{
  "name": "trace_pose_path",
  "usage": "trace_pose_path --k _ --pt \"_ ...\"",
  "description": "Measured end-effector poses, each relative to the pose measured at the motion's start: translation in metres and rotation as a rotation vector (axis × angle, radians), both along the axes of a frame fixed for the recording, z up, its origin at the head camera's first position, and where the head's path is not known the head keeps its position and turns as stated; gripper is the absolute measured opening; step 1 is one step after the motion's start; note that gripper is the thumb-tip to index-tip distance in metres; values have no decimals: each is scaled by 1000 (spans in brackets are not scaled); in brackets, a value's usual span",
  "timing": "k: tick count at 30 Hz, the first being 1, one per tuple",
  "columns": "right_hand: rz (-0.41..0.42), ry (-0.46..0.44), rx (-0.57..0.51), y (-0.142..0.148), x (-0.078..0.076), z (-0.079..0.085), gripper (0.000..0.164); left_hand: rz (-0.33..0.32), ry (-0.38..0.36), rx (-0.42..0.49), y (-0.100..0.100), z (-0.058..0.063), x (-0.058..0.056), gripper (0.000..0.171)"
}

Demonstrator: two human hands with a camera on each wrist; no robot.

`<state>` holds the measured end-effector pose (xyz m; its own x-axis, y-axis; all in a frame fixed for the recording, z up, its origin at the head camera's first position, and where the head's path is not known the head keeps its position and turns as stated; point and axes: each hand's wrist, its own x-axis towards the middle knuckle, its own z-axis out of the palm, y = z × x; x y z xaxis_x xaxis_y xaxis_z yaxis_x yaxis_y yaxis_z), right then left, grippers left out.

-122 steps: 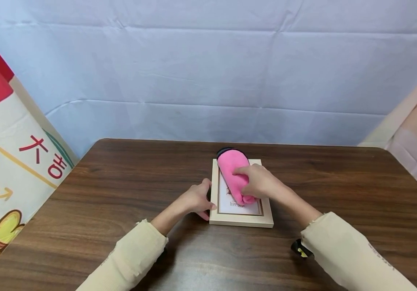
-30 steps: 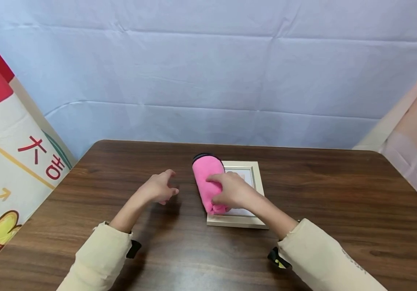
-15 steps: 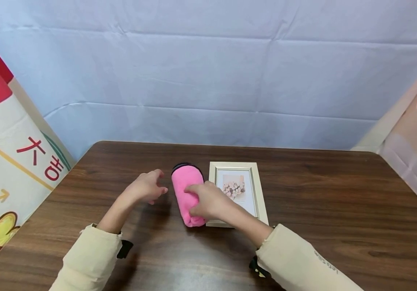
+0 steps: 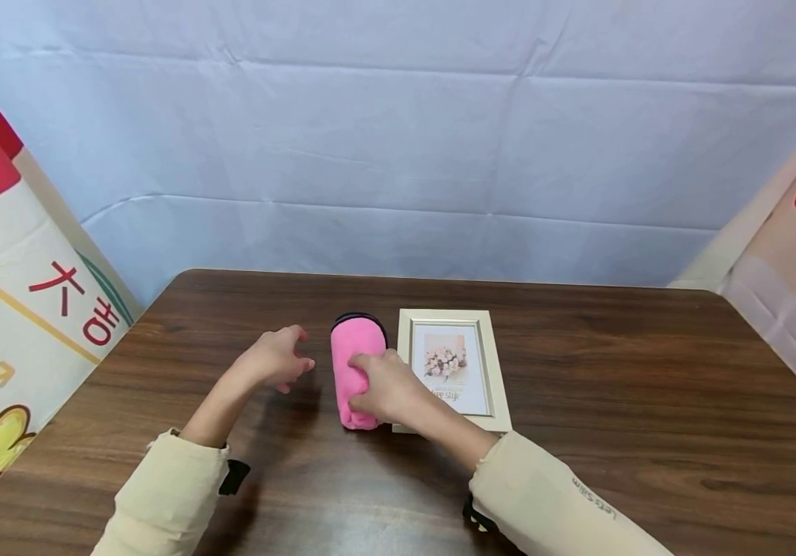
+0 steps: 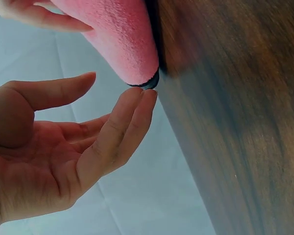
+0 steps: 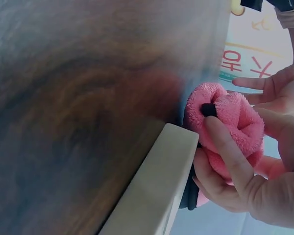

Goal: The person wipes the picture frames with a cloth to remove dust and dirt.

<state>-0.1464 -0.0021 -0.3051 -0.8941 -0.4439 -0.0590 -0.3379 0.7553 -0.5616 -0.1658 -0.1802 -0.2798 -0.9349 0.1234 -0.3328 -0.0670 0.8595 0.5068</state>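
Observation:
A rolled pink plush towel [image 4: 353, 367] with black edging lies on the table, just left of the picture frame. My right hand [image 4: 389, 388] grips it from above, thumb and fingers curled round its sides; the right wrist view shows its coiled end [image 6: 230, 129]. To the left, my left hand [image 4: 274, 359] hovers above the table with loosely bent fingers and nothing in them. In the left wrist view, that hand [image 5: 63, 147] has its palm turned toward the towel. The cream picture frame [image 4: 498, 378] lies flat, showing a flower print, and my right forearm crosses its lower left part.
The dark wood table [image 4: 613, 371] reaches back to a pale blue cloth backdrop [image 4: 398, 139]. A printed banner [image 4: 36, 324] hangs at the left, and another printed sheet [image 4: 794, 255] stands at the right.
My right hand has carried the rolled towel leftward off the picture frame onto the table. My left hand has let go of the frame's edge and drawn back left. The frame's print is uncovered.

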Motion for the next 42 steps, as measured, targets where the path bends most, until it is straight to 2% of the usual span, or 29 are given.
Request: trace_pose_path --k 12,19,23,30,37,42 --pt "72 -24 4 2 -5 3 54 8 -23 15 3 -1 0 44" --pt "138 -41 8 5 -8 9 53 2 -21 17 4 1 4 45" --pt "151 -86 1 10 -8 17 51 8 -16 22 7 5 7 47" --pt "100 -204 -79 28 -13 31 53 -3 6 31 14 9 13 50" --pt "15 -212 -61 63 -24 39 55 -30 27 13 23 8 19 54" --pt "-37 -194 -34 93 -33 41 56 -31 32 32 31 6 22 60"
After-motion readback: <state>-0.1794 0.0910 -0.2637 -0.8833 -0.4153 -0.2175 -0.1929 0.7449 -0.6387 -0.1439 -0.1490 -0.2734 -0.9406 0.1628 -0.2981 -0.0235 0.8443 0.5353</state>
